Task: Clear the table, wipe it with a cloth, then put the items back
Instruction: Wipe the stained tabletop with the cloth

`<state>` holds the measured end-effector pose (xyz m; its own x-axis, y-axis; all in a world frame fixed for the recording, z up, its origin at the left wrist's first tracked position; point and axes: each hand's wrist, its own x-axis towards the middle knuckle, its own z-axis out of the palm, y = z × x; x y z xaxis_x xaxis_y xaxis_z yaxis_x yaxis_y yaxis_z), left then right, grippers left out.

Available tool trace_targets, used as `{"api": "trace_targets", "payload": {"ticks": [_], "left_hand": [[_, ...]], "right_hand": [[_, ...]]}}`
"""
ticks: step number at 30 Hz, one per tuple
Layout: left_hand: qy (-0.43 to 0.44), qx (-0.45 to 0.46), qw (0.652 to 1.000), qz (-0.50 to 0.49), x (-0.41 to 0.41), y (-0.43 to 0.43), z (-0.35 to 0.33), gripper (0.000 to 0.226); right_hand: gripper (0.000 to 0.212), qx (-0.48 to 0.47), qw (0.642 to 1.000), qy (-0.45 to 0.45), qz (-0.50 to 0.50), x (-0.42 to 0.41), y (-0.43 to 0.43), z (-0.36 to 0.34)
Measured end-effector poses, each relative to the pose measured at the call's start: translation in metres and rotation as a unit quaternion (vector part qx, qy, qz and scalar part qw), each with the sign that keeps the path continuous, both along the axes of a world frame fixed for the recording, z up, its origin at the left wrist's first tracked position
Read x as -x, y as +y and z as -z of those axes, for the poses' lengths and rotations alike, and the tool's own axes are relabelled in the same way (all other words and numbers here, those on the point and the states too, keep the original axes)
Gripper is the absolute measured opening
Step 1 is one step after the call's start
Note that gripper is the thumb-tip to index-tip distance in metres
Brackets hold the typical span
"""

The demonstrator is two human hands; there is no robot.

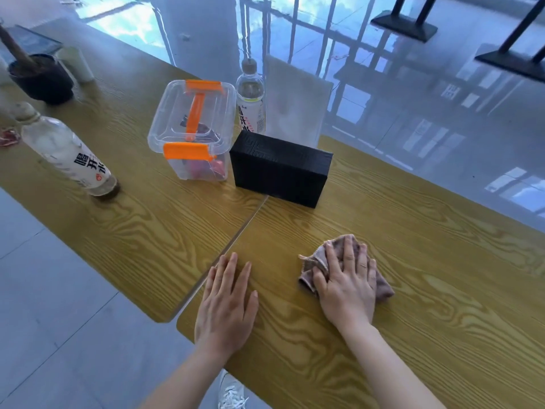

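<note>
My right hand [348, 284] lies flat on a crumpled pinkish-brown cloth [315, 261], pressing it onto the yellow wood-grain table [427, 276]. My left hand [227, 299] rests palm down on the bare table, fingers apart, holding nothing. Behind them a black box [280, 168] straddles the seam between this table and the one on the left. Beside the box stands a clear plastic container [191, 128] with orange latches. A water bottle [250, 98] stands behind these two, and a second bottle [67, 152] is at the left.
A dark pot [41, 78] holding a stick and a white cup [76, 64] stand at the far left. A pale chair back [295, 98] rises behind the black box. Glossy floor surrounds the tables, with black stands [404, 25] at the far right. My shoe [231, 391] shows below.
</note>
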<state>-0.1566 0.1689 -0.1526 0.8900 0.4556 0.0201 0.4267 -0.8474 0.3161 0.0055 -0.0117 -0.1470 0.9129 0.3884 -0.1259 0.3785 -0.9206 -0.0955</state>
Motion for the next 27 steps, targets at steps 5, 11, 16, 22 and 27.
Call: {"api": "trace_targets", "payload": {"ticks": [5,11,16,22,27], "left_hand": [[-0.058,0.069,0.996,-0.017,0.002,0.002,-0.001,0.059],[-0.132,0.199,0.969,-0.064,0.007,0.006,-0.008,0.059],[-0.122,0.278,0.950,-0.075,0.013,0.015,-0.027,0.063],[-0.045,0.131,0.990,0.012,0.004,0.015,-0.032,0.071],[0.010,0.027,0.994,0.109,-0.002,0.008,-0.020,0.073]], "right_hand": [[0.069,-0.016,0.998,-0.001,-0.066,0.015,0.033,0.000],[0.069,-0.054,0.970,0.050,-0.231,0.054,0.076,-0.012],[0.079,-0.113,0.935,0.141,-0.306,0.041,0.070,-0.031],[0.074,-0.180,0.948,0.148,-0.219,0.028,0.028,-0.039],[0.071,-0.154,0.952,0.118,-0.237,0.034,0.017,-0.030]]}}
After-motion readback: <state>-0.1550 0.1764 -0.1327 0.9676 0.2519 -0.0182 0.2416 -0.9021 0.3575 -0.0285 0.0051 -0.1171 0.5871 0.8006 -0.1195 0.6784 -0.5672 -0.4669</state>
